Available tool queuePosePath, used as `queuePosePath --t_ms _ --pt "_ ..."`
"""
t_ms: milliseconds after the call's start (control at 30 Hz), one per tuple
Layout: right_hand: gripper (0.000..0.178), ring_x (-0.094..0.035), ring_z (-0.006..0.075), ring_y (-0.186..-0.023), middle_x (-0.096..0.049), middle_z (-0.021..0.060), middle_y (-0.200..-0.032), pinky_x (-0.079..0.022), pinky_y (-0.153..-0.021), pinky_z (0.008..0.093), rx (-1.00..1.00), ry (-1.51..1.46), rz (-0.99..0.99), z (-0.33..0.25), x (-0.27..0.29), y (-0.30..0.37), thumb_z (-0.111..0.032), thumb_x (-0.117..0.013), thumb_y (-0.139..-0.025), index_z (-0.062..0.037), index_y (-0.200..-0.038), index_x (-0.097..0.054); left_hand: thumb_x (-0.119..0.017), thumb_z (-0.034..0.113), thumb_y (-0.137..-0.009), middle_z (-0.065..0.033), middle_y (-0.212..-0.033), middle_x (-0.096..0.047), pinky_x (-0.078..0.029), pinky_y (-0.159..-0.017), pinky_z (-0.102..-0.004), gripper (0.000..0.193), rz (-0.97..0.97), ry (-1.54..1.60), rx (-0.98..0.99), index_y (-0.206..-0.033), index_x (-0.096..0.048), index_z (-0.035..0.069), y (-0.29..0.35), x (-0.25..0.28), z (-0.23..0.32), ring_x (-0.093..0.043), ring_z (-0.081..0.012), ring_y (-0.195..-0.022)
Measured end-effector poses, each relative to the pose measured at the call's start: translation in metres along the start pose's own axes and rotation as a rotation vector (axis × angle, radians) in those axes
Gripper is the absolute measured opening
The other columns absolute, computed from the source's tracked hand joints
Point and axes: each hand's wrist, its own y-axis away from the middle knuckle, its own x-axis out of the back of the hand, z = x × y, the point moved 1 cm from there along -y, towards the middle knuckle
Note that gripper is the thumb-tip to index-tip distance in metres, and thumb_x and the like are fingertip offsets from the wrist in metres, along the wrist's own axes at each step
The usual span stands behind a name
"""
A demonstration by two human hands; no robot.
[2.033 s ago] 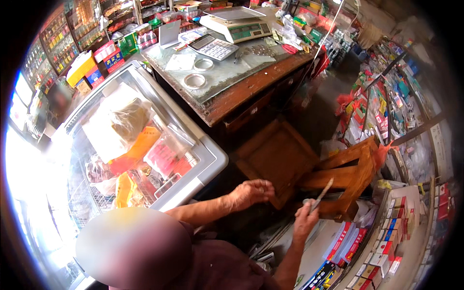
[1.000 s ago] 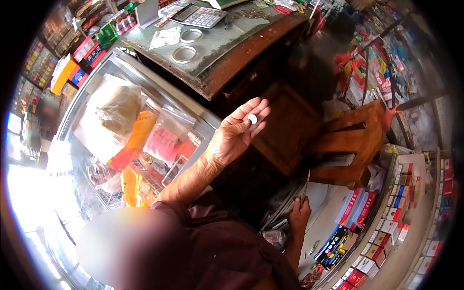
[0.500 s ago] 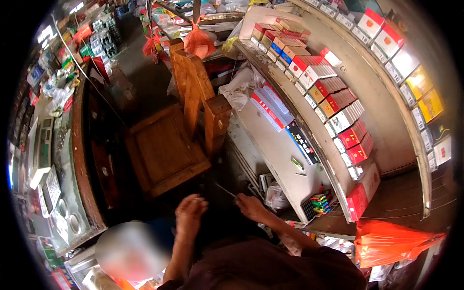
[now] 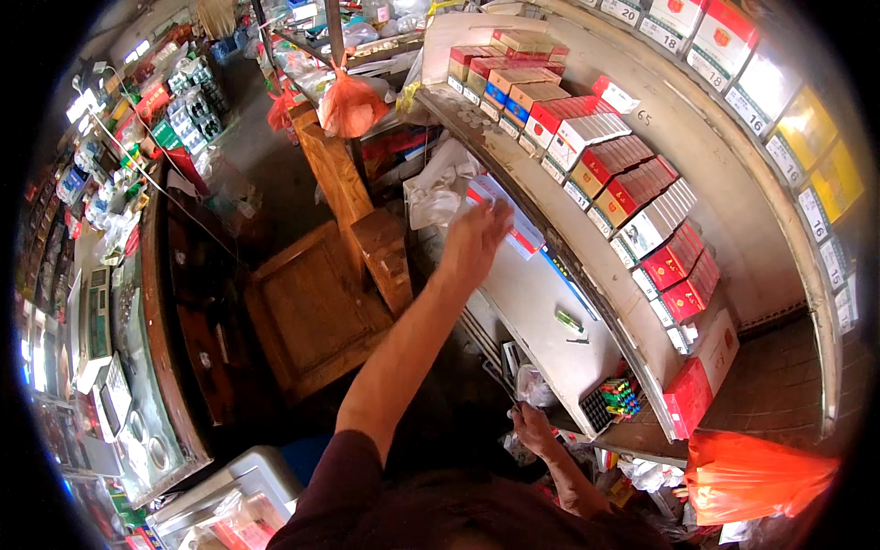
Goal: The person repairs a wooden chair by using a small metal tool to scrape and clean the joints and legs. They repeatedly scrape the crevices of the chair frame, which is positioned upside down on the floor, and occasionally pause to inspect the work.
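My left hand point(image 4: 477, 236) is stretched out over the white shelf, in front of a long red, white and blue box point(image 4: 524, 231). Its fingers are curled together, and what they hold, if anything, is hidden. Whether they touch the box I cannot tell. Lower down, my right hand point(image 4: 533, 431) is closed near the shelf's front edge, beside a clear plastic bag point(image 4: 533, 387). A thin stick-like thing appears to stick up from its fingers; its kind is too small to make out. A green-labelled small item point(image 4: 568, 321) lies on the shelf.
A wooden chair point(image 4: 316, 302) stands ahead. Left of it runs a glass-topped counter point(image 4: 147, 403) with a scale point(image 4: 99, 312). Rows of small cartons point(image 4: 605, 165) fill the right shelf point(image 4: 518, 156). Coloured pens or lighters point(image 4: 621, 397) and an orange bag point(image 4: 756, 472) are at lower right.
My left hand has moved up and right, from in front of my body to the box on the shelf. My right hand has shifted down and right. The view has shifted somewhat.
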Motion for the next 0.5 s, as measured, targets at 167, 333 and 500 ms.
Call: queuePosePath --t_ms 167,333,500 --pt "0.017 -0.054 0.0415 -0.062 -0.055 0.0212 -0.064 -0.041 -0.051 0.0499 0.031 -0.022 0.063 0.005 0.008 0.004 -0.018 -0.051 -0.083 -0.0021 -0.085 -0.046 -0.049 0.019 -0.085 -0.0132 -0.12 -0.046 -0.035 -0.091 -0.0366 0.048 0.169 -0.157 -0.01 -0.125 -0.034 -0.004 -0.019 -0.012 -0.001 -0.044 -0.0244 -0.113" --pt "0.015 -0.055 0.041 -0.064 -0.055 0.0216 -0.066 -0.041 -0.052 0.0489 0.036 -0.031 0.02 0.003 0.002 -0.003 -0.017 -0.05 -0.084 -0.0029 -0.085 -0.046 -0.051 0.031 -0.082 -0.0084 -0.117 -0.049 -0.035 -0.09 -0.036 0.05 0.167 -0.377 0.181 -0.12 -0.042 0.0 0.054 0.052 -0.03 -0.046 -0.0219 -0.108" --pt "0.023 -0.061 0.0283 -0.064 -0.061 0.0129 -0.069 -0.045 -0.056 0.0413 -0.196 -0.311 -0.164 -0.035 0.013 -0.027 -0.024 -0.048 -0.087 -0.0019 -0.091 -0.052 -0.054 0.043 -0.077 -0.008 -0.116 -0.049 -0.034 -0.09 -0.0412 0.058 0.32 -0.617 0.362 -0.121 -0.044 0.006 0.142 0.091 -0.032 -0.046 -0.0229 -0.108"
